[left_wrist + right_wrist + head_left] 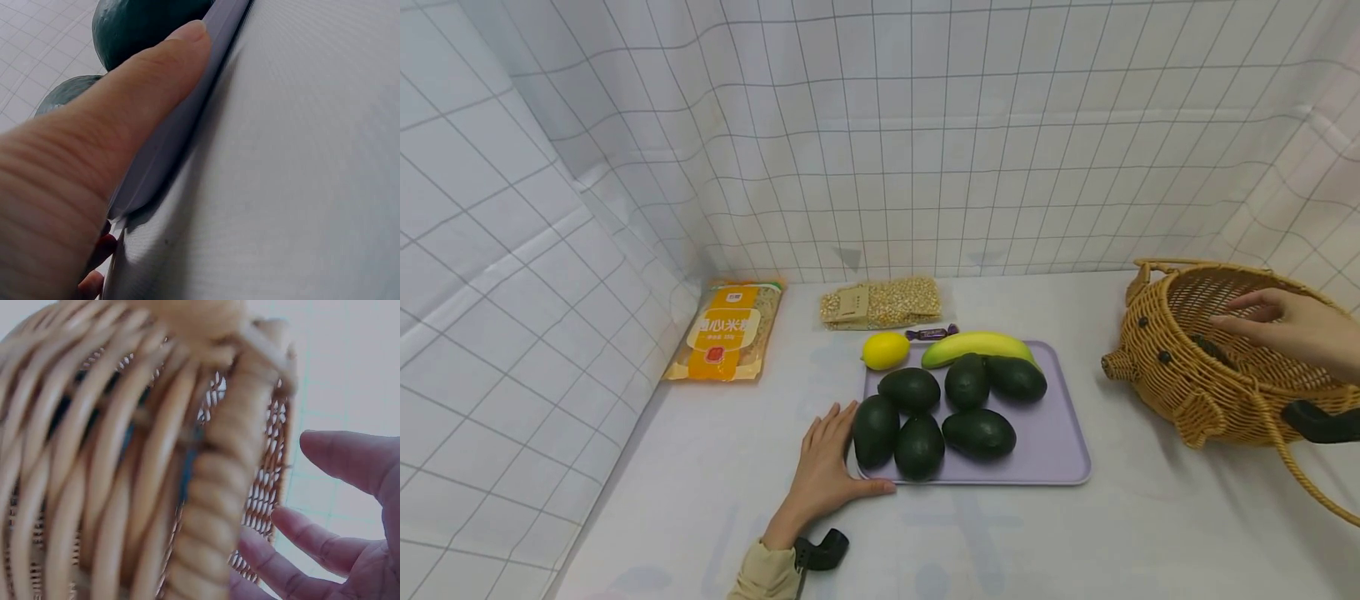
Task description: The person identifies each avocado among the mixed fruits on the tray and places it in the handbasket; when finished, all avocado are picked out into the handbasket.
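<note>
Several dark green avocados [979, 434] lie on a lilac tray [1052, 467], with a green-yellow banana [981, 346] along its back edge. The left hand [827, 471] rests at the tray's front left corner, fingers spread along the left side and thumb on the front rim; the left wrist view shows that thumb [156, 75] against the rim [156, 156]. Over the opening of a wicker basket [1150, 333] at the right is the right hand [1292, 329], its fingers apart and holding nothing. A dark green item [1212, 350] lies inside the basket, partly hidden.
A yellow lemon [886, 351] touches the tray's back left corner, beside a purple-wrapped candy [932, 333]. Behind them lies a bag of corn kernels [883, 303]. An orange food packet [724, 332] is at the back left. The basket's rope handle [1292, 458] hangs in front of it.
</note>
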Motion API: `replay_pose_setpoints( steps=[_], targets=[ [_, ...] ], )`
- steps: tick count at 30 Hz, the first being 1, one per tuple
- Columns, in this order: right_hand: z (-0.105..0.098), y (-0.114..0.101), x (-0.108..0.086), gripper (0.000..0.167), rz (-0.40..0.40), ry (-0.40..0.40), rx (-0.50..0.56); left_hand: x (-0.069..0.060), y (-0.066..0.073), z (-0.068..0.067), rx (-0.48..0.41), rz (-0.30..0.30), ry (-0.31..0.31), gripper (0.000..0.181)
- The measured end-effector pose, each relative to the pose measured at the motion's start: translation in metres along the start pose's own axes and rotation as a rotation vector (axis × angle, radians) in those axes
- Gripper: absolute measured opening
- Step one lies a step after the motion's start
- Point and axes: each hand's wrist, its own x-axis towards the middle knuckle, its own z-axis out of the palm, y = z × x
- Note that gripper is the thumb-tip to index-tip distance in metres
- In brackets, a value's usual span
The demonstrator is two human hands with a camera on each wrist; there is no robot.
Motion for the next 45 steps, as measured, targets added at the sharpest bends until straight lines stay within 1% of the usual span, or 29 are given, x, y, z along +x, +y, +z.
replay_pose_setpoints(
  steps=[4, 7, 11, 16, 21, 24, 25, 28, 31, 32, 35, 39, 45],
  targets=[
    [0.002, -0.005, -0.005, 0.075, -0.036, 0.044, 0.017, 0.000, -0.001, -0.001, 0.013, 0.022, 0.008, 0.122],
    [0.005, -0.014, -0.010, 0.068, -0.069, 0.084, 0.041, 0.000, -0.001, -0.001, 0.018, 0.028, 0.008, 0.121],
    [0.011, -0.036, -0.022, 0.058, -0.108, 0.143, 0.036, -0.001, 0.000, -0.001, 0.015, 0.023, 0.008, 0.121],
    [0.022, -0.066, -0.036, 0.043, -0.185, 0.213, 0.042, -0.001, -0.001, -0.002, 0.014, 0.026, 0.011, 0.121],
    [0.038, -0.089, -0.044, 0.031, -0.249, 0.260, 0.104, -0.001, -0.001, -0.002, 0.011, 0.031, 0.017, 0.121],
    [0.050, -0.101, -0.045, 0.025, -0.312, 0.272, 0.159, -0.001, -0.002, -0.002, 0.010, 0.036, 0.024, 0.121],
    [0.055, -0.106, -0.045, 0.024, -0.319, 0.268, 0.180, -0.001, -0.002, -0.002, 0.013, 0.039, 0.025, 0.121],
    [0.070, -0.116, -0.043, 0.021, -0.374, 0.264, 0.218, 0.000, -0.002, -0.001, 0.020, 0.042, 0.021, 0.122],
    [0.086, -0.125, -0.040, 0.021, -0.383, 0.270, 0.254, 0.000, -0.002, -0.001, 0.019, 0.041, 0.017, 0.122],
    [0.090, -0.126, -0.037, 0.020, -0.403, 0.278, 0.266, -0.001, -0.002, -0.001, 0.017, 0.039, 0.016, 0.122],
    [0.105, -0.130, -0.031, 0.019, -0.417, 0.302, 0.315, 0.000, -0.002, -0.001, 0.014, 0.040, 0.018, 0.122],
    [0.122, -0.134, -0.020, 0.021, -0.421, 0.313, 0.362, 0.000, -0.002, -0.001, 0.013, 0.039, 0.017, 0.122],
    [0.141, -0.137, -0.004, 0.029, -0.404, 0.263, 0.403, 0.000, -0.003, -0.001, 0.012, 0.034, 0.010, 0.122]
  ],
)
